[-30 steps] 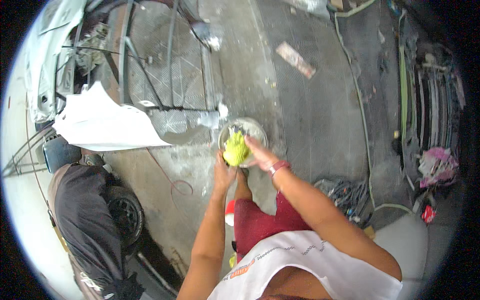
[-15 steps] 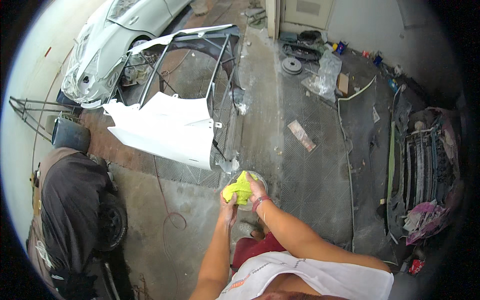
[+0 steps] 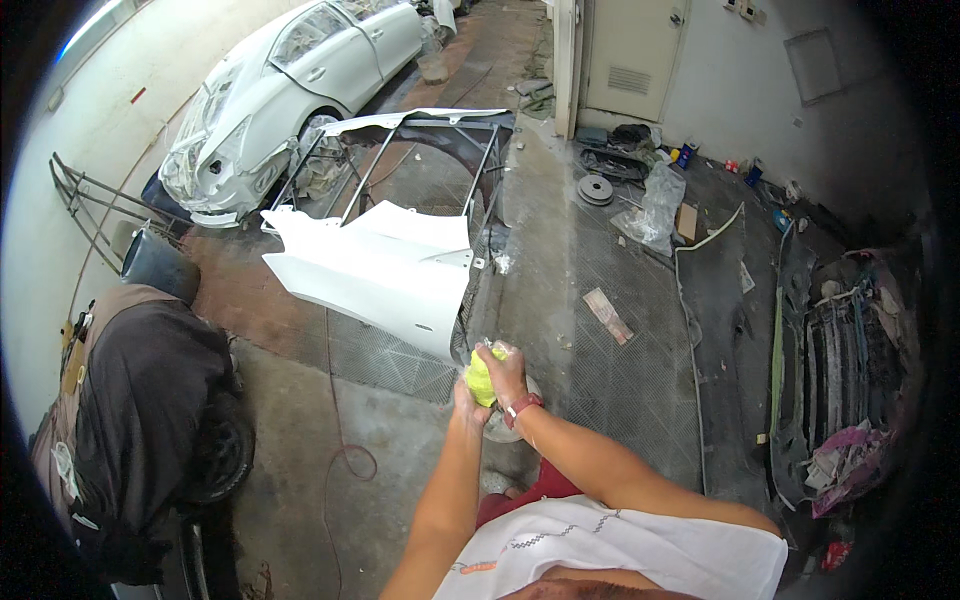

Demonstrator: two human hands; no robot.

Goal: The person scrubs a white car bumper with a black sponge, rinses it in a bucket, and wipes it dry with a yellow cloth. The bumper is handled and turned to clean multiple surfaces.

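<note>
Both hands are closed around a bunched bright yellow-green cloth [image 3: 479,381]. My left hand [image 3: 468,400] grips it from the lower left. My right hand [image 3: 508,372], with a red band on its wrist, wraps over the upper right side. Pale whitish wet patches show on the fingers. Below my hands is a round pale bucket [image 3: 500,433], mostly hidden by them. Just beyond and to the left, a white car fender [image 3: 385,265] rests on a dark metal stand [image 3: 490,165], its lower corner close to the cloth.
A white car [image 3: 330,65] with plastic sheeting stands at the far left. A dark covered object [image 3: 150,390] with a wheel sits at left, near a blue drum [image 3: 160,265]. A red hose [image 3: 352,460] crosses the floor. Car parts and a bumper [image 3: 850,350] lie along the right.
The cloth was spread looser between my hands; now it is squeezed into a tighter bundle, with the right hand turned over it. The view has tilted up, showing more of the far room.
</note>
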